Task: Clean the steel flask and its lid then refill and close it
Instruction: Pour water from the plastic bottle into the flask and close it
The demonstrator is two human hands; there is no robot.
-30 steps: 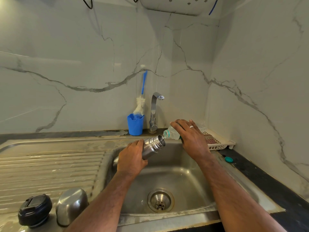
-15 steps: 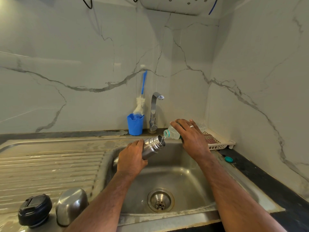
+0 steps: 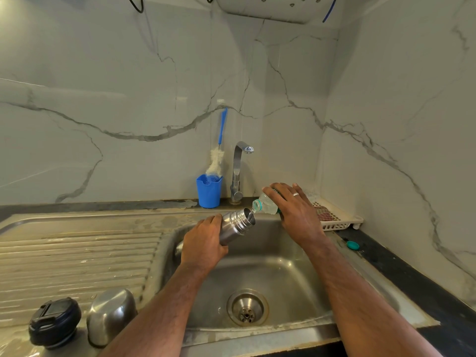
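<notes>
Refill under way: left hand (image 3: 203, 243) grips tilted flask (image 3: 235, 226), right hand (image 3: 296, 212) grips pouring bottle (image 3: 265, 206); lid (image 3: 54, 322) off at worktop's near-left corner, closing left.

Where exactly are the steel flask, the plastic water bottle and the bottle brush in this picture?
steel flask (image 3: 235, 224): head view, on its ribbed neck near the open mouth.
plastic water bottle (image 3: 266, 205): head view, on its clear shoulder below the neck.
bottle brush (image 3: 215, 162): head view, on its white bristles above the blue cup.
</notes>
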